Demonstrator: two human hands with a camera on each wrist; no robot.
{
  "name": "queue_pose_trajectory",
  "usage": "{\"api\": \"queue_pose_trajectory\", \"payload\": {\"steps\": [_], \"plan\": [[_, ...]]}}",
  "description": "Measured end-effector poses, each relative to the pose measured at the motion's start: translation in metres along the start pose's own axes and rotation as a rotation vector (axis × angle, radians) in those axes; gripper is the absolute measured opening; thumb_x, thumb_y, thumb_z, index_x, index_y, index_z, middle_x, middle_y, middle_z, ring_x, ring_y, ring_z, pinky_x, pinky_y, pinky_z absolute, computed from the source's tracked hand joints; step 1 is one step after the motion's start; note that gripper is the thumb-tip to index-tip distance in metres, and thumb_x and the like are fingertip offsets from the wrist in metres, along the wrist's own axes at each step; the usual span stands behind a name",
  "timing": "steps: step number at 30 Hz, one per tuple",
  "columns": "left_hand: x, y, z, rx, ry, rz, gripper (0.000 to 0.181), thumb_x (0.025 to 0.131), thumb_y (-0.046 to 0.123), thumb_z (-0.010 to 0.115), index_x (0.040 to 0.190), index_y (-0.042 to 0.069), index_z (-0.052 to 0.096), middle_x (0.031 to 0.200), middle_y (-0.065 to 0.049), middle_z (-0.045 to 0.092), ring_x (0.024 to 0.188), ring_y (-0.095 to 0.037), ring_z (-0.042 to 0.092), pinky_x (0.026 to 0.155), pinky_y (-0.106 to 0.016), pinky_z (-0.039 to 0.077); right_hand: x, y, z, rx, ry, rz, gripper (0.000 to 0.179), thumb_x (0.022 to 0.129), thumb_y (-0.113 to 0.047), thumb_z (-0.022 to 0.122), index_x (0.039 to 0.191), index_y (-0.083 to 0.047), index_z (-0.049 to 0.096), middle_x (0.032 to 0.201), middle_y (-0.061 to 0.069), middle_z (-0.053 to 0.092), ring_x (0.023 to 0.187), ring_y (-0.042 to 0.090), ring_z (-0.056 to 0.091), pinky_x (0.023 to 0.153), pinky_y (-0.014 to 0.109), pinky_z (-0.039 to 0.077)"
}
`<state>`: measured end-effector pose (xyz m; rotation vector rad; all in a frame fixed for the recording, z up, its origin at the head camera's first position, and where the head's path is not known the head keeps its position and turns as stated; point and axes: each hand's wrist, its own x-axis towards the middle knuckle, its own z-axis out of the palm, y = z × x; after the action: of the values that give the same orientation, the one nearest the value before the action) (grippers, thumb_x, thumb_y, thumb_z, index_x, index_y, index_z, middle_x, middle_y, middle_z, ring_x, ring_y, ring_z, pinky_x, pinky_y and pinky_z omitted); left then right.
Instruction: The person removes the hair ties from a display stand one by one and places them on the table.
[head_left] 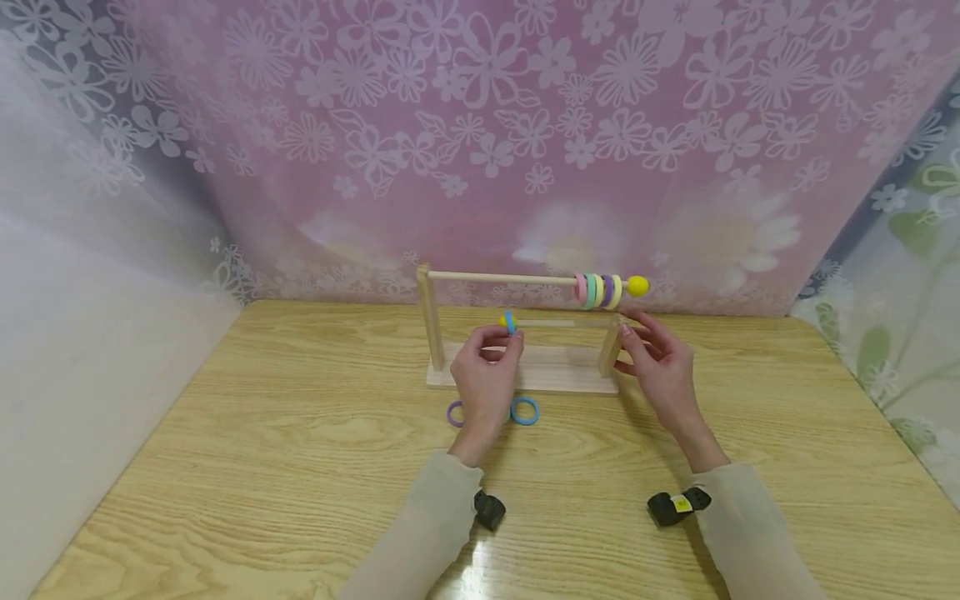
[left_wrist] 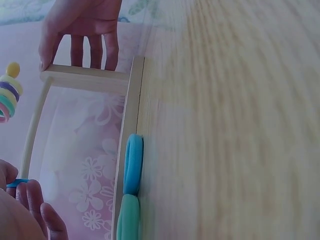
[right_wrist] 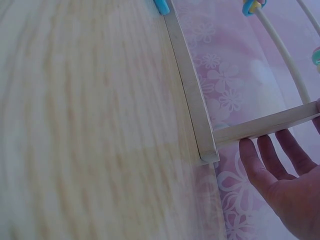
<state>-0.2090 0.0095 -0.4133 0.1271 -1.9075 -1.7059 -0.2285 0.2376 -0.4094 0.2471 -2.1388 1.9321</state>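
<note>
In the head view, my left hand (head_left: 486,371) pinches a blue ring (head_left: 510,322) between thumb and fingers. That ring is around the yellow ball tip of the wooden stand's lower rod (head_left: 555,323). My right hand (head_left: 663,371) holds the stand's right post (head_left: 611,354), its thumb near the top end and its fingers against the outer side, as the right wrist view shows. Above, the upper rod (head_left: 495,277) carries several pink, green, yellow and purple rings (head_left: 597,291) near its own yellow ball (head_left: 637,286).
Another blue ring (head_left: 525,411) and a purple ring (head_left: 453,414) lie in front of the stand's base (head_left: 562,375), partly behind the left wrist. A green ring (left_wrist: 128,220) shows beside the blue one in the left wrist view. A floral curtain (head_left: 480,167) hangs behind the table.
</note>
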Motion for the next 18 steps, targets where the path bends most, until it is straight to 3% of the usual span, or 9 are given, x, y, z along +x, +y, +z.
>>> {"api": "queue_pose_trajectory", "payload": {"steps": [10,18], "plan": [[0.002,-0.002,-0.007,-0.003,0.015,0.001,0.012,0.088,0.018,0.079,0.095,0.009,0.075,0.086,-0.006,0.077,0.064,-0.009,0.062,0.061,-0.021,0.054,-0.001,-0.001,0.000,-0.049,0.000,0.000,0.044,0.104,-0.024,0.059,0.146,-0.009,0.056,0.113,-0.006,0.064,0.098,0.002,0.068,0.074,0.025,0.062],[0.005,-0.004,-0.017,0.012,0.026,-0.007,0.012,0.088,0.019,0.079,0.095,0.010,0.076,0.088,-0.005,0.076,0.067,-0.018,0.066,0.061,-0.020,0.054,0.000,0.000,0.000,-0.038,0.004,-0.001,0.043,0.104,-0.023,0.060,0.145,-0.009,0.057,0.113,-0.006,0.064,0.097,0.003,0.068,0.073,0.026,0.062]]}}
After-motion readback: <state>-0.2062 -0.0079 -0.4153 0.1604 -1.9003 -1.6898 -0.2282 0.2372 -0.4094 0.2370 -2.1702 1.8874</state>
